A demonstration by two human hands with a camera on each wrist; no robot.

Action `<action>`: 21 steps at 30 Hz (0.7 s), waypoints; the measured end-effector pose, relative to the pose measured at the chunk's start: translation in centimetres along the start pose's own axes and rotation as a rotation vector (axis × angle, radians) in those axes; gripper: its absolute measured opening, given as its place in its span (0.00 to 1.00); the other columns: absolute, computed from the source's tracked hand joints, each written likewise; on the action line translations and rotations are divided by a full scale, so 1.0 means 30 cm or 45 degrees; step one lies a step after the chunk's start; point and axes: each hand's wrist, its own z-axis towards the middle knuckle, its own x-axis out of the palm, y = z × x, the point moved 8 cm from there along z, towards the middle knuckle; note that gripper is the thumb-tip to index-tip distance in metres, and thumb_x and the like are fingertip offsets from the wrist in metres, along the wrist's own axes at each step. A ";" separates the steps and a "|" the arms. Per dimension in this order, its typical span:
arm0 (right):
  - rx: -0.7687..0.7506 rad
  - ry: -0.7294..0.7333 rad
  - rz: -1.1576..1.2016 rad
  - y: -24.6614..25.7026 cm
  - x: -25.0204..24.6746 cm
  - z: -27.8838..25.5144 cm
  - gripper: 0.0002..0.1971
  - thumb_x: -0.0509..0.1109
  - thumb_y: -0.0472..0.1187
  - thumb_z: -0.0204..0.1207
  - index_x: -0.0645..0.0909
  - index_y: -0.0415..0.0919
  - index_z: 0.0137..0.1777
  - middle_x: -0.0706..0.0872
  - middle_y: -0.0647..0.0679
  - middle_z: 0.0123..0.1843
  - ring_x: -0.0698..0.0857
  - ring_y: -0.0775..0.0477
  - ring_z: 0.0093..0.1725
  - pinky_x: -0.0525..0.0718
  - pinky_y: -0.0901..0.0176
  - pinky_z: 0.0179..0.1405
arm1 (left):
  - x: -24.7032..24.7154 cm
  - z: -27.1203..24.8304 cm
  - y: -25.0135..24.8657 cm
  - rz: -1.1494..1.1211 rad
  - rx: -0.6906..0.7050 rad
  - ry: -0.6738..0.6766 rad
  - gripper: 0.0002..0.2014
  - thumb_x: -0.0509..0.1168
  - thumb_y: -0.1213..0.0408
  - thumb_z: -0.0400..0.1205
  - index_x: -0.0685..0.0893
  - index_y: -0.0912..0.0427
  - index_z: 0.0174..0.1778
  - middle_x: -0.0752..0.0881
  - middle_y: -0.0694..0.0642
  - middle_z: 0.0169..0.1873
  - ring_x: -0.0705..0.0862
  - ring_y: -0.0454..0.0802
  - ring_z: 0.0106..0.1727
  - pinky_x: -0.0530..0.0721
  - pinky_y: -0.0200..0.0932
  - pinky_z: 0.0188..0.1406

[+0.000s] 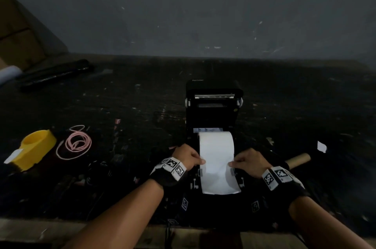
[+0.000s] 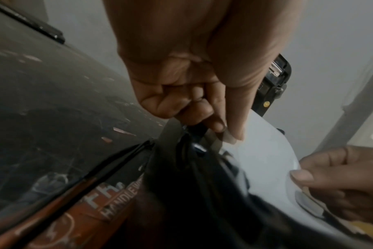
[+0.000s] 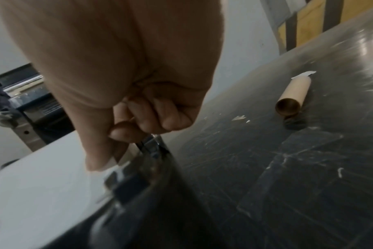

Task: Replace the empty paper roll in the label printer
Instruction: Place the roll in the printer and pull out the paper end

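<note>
The printer point(image 1: 212, 106) sits open at the counter point(image 1: 122, 106) centre, a white paper roll point(image 1: 216, 143) seated inside — its loose sheet drawn toward 6 o'clock. Both hands, left point(image 1: 186, 157) and right point(image 1: 249, 160), pinch the sheet's edges. The empty cardboard tube point(image 1: 298, 160) lies at 3 o'clock.

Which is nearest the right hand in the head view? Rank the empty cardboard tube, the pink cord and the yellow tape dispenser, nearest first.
Measured from the right hand:
1. Empty cardboard tube: just to its right on the table.
2. Pink cord: coiled far across to the left, past the printer.
3. Yellow tape dispenser: farthest, left of the cord.
</note>
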 end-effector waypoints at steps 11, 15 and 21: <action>-0.036 -0.139 -0.139 0.047 -0.026 -0.063 0.10 0.75 0.47 0.70 0.88 0.44 0.47 0.88 0.51 0.43 0.83 0.56 0.44 0.72 0.78 0.36 | 0.013 -0.003 0.003 0.051 0.002 0.071 0.11 0.75 0.60 0.72 0.91 0.63 0.46 0.91 0.59 0.48 0.87 0.52 0.49 0.78 0.35 0.46; -0.320 -0.214 -0.199 0.141 -0.040 -0.149 0.14 0.74 0.47 0.70 0.86 0.44 0.54 0.84 0.50 0.47 0.81 0.56 0.45 0.78 0.67 0.49 | 0.007 -0.012 -0.002 0.145 -0.004 0.049 0.12 0.75 0.59 0.72 0.91 0.62 0.46 0.91 0.58 0.49 0.88 0.53 0.51 0.78 0.35 0.47; -0.500 0.184 -0.485 0.139 0.095 -0.237 0.24 0.70 0.59 0.70 0.81 0.49 0.64 0.83 0.51 0.65 0.79 0.52 0.64 0.76 0.58 0.67 | -0.010 -0.086 -0.042 0.381 0.061 -0.101 0.14 0.72 0.56 0.73 0.87 0.55 0.53 0.89 0.56 0.53 0.87 0.55 0.54 0.85 0.49 0.55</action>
